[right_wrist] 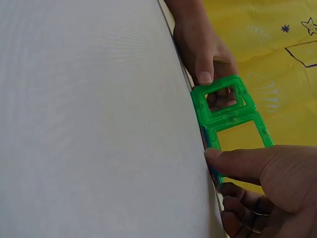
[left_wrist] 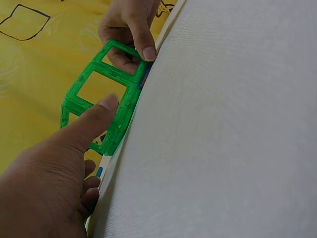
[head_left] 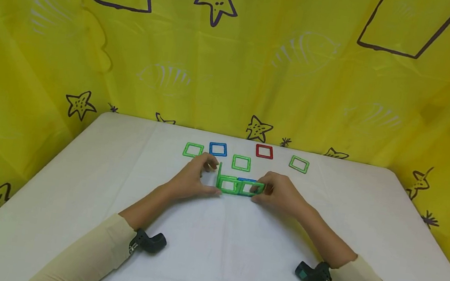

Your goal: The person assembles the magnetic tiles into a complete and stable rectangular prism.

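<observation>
Several square magnetic tiles, open frames of translucent plastic, are joined near the middle of the table. Two green tiles [head_left: 229,186] stand side by side at the front, and another green upright tile [head_left: 219,174] meets them at the left end. A blue tile [head_left: 247,180] shows low behind the right front one. My left hand [head_left: 192,179] holds the left end, its thumb on the front and its curled fingers round the left side; their exact contact is partly hidden. My right hand [head_left: 282,193] pinches the right end, thumb [right_wrist: 233,161] low in front, fingers behind.
Behind the joined tiles lie loose square tiles: green ones [head_left: 242,156], a blue one [head_left: 219,143] and a red one [head_left: 265,145]. A white cloth covers the table [head_left: 210,252]. Along its far edge hangs a yellow patterned curtain [head_left: 231,89].
</observation>
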Tool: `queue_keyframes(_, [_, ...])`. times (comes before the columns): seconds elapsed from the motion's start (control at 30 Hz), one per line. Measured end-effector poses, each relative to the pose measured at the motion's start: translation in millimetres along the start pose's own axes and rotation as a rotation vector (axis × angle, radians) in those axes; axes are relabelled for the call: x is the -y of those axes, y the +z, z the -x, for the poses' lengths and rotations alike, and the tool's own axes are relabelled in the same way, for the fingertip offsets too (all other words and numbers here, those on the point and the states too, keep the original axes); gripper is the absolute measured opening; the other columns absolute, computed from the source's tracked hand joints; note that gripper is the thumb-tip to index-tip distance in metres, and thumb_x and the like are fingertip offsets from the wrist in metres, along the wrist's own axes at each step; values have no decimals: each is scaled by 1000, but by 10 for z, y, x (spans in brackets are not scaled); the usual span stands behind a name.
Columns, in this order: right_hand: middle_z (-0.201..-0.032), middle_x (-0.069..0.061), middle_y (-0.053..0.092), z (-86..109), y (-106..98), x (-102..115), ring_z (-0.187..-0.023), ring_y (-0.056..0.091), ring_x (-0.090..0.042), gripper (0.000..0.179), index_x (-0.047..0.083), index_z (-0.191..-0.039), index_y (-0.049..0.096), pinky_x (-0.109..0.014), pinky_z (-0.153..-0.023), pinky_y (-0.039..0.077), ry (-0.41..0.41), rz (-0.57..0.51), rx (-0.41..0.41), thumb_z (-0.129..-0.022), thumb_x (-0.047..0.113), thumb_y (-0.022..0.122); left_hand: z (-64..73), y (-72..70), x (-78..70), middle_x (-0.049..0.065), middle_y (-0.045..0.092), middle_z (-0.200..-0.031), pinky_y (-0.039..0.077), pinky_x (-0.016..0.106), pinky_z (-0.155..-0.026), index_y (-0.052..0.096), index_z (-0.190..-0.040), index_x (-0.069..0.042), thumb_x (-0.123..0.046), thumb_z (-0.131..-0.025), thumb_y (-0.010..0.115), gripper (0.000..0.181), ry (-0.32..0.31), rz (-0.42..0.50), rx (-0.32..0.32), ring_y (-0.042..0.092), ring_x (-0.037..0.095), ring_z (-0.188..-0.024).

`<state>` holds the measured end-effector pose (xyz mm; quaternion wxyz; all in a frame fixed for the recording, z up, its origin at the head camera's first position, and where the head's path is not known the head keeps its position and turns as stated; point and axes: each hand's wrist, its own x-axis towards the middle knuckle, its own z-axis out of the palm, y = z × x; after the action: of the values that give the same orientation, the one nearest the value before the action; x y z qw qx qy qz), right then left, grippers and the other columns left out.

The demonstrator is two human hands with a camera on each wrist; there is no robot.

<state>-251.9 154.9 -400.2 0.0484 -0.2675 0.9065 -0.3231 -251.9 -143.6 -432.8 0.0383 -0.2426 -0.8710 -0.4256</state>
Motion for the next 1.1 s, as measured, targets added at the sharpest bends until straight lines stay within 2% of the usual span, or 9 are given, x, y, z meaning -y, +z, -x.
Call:
queue_keyframes(0.17, [-87,1,61,-13,26,-19,-78,52,-19,10,13,-94,81,-30,-66,43,0,-7,19,-87,14,88,-3,5,7,4,64,-109,49,38,-89,68,-110,-7,-19,-76,98,47,32,22,-17,56,21,-101])
queue_keyframes(0.3, [-87,1,61,-3,29,-7,-78,52,-19,9,13,-93,80,-30,-67,43,-3,-13,31,-88,14,87,-10,0,27,-1,65,-105,46,36,-84,78,-98,-11,-20,-78,96,28,51,22,1,54,19,-99])
queue_keyframes(0.47, [-85,1,60,9,29,4,-78,52,-20,10,13,-94,79,-30,-66,43,4,-14,36,-88,14,87,-14,-11,34,-3,65,-100,43,37,-83,78,-84,-14,-17,-80,94,16,51,47,24,53,19,-99])
queue_keyframes(1.1, [-84,2,63,13,50,9,-76,54,-19,12,13,-94,78,-29,-65,45,-8,-32,40,-87,15,88,-14,-16,6,-5,69,-94,45,35,-81,82,-88,-11,-15,-83,91,11,39,54,9,55,17,-91])
